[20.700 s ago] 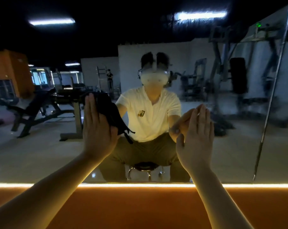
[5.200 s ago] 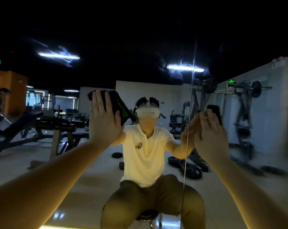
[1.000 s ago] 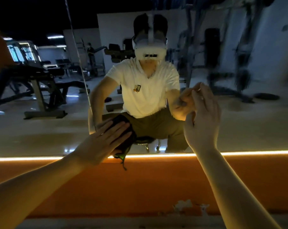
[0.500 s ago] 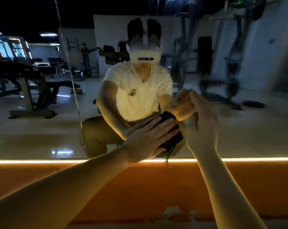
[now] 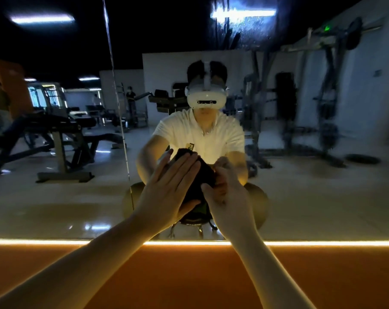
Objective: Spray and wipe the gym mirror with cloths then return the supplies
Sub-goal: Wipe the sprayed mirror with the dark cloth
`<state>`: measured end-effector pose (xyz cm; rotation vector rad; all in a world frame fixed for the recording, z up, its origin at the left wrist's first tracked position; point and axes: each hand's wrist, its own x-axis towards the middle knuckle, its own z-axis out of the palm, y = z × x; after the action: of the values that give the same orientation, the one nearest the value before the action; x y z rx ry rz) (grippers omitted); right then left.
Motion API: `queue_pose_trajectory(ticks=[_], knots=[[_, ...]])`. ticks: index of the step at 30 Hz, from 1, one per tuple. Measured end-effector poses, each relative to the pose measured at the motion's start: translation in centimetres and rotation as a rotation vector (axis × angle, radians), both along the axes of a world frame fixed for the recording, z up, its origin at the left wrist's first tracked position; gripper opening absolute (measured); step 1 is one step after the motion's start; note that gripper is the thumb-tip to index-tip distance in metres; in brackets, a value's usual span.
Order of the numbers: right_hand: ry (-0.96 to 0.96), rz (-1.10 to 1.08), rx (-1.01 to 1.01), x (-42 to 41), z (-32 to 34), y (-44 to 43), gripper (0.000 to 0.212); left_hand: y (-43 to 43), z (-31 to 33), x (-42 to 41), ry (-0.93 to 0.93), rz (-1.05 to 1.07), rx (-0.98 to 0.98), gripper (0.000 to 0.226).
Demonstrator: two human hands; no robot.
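Dark cloth (image 5: 202, 177) is being pressed higher up the mirror (image 5: 300, 186) than before by the left hand (image 5: 169, 190), fingers straight, together; right hand (image 5: 230, 202) is being held beside it, fingers unclear.

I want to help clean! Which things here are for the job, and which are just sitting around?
For the job: big wall mirror; dark crumpled cloth, pressed to the glass by the flat left hand; right hand beside it.
Just around: black weight bench and round stool in the reflection; glowing light strip; orange wall panel.
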<state>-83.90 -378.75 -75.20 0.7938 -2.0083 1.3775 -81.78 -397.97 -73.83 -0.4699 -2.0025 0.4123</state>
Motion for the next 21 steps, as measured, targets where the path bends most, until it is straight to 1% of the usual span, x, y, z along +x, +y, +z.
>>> queue_pose_trajectory(ticks=[3,6,11,13,15,17,19,21], knots=[[-0.028,0.028,-0.067,0.0,0.4,-1.3,0.041,-0.1,0.6,0.4,-0.023,-0.014,0.004,0.080],[-0.041,0.040,-0.050,0.2,0.8,-2.1,0.017,-0.7,1.1,1.0,-0.048,-0.064,-0.003,0.077],[-0.145,0.177,-0.086,0.9,2.3,-2.3,0.019,-2.1,1.6,2.1,-0.081,-0.148,0.061,0.076],[-0.208,0.240,-0.092,1.1,2.7,-2.1,0.015,-2.6,2.1,2.4,-0.053,-0.131,0.131,0.076],[-0.205,0.234,-0.071,1.2,2.8,-1.9,0.011,-2.9,2.7,2.6,0.001,-0.069,0.194,0.073],[-0.167,0.178,-0.048,1.3,2.6,-1.9,0.009,-3.0,3.0,2.7,0.003,0.001,0.294,0.066],[-0.164,0.168,-0.079,1.4,2.5,-2.0,0.009,-2.6,3.1,3.0,-0.126,-0.005,0.492,0.057],[-0.187,0.220,-0.136,1.7,2.8,-2.0,0.010,-1.9,3.2,3.3,-0.287,-0.042,0.702,0.048]])
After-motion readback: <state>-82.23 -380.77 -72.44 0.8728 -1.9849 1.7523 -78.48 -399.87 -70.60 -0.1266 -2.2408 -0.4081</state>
